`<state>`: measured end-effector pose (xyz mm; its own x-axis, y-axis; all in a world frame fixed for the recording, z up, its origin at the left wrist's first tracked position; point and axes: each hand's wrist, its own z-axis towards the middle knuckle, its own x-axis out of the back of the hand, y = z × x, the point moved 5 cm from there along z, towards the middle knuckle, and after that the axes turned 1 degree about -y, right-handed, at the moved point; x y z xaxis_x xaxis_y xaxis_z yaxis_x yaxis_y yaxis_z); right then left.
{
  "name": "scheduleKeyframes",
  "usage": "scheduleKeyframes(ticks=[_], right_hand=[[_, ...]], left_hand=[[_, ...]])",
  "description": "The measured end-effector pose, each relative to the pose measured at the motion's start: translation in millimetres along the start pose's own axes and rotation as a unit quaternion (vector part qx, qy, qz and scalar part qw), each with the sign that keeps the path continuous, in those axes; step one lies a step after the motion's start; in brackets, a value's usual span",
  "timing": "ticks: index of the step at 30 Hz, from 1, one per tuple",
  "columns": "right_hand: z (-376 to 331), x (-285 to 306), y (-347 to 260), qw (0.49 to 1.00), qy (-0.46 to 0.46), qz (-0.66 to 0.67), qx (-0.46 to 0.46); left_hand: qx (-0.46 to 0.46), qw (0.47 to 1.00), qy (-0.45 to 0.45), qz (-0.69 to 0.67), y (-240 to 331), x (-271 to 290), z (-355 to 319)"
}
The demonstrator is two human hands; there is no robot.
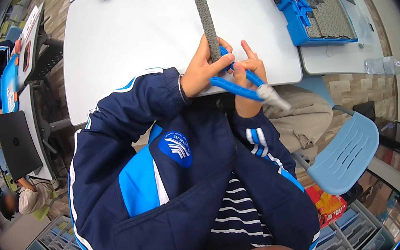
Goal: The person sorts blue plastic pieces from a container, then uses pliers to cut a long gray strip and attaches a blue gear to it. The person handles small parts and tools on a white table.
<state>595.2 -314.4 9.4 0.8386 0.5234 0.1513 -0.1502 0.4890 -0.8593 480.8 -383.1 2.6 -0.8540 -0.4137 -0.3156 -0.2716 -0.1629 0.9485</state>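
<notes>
My left hand (200,71) is closed round the near end of a long grey studded building strip (203,13), which reaches away over the table. A small blue ribbed piece (223,51) sits at that end, by my left thumb. Close beside it, my right hand (249,72) pinches a blue toy piece (235,88) made of two long bars meeting at an angle, its index finger raised. Where the bars meet, a light grey tube-like end (273,97) points toward me and is slightly blurred. The fingers hide where the blue parts meet the strip.
The white table (117,50) lies under and beyond my hands. At the far right stands an open blue case (297,27) with grey and blue building parts. A water bottle (384,66) lies on the right table, above a light blue chair (346,155). A laptop (18,144) is far left.
</notes>
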Motion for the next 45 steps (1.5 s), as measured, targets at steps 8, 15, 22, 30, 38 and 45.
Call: scheduleKeyframes(ticks=[8,15,22,30,38,45], right_hand=[[-9.3,-3.0,-2.2,0.998,0.012,0.030,0.045],[-3.9,2.8,13.6,0.969,-0.032,0.227,-0.090],[2.0,8.6,18.4,0.962,-0.048,0.229,-0.138],[-3.3,28.1,2.9,0.970,0.065,0.184,-0.143],[-7.9,13.1,-40.5,0.996,-0.003,-0.014,0.092],[-9.7,7.7,-44.3,0.998,-0.006,0.029,0.060]], left_hand=[[-0.044,0.998,0.000,0.033,-2.8,2.4,0.1],[0.005,0.999,-0.031,0.011,-1.8,1.2,-1.9],[0.021,0.999,-0.032,-0.028,-2.8,2.5,2.3],[0.151,0.934,-0.068,-0.316,-10.5,0.3,10.0],[0.169,0.831,-0.129,-0.514,12.7,-3.0,20.8],[0.176,0.883,-0.088,-0.427,18.1,-1.5,17.8]])
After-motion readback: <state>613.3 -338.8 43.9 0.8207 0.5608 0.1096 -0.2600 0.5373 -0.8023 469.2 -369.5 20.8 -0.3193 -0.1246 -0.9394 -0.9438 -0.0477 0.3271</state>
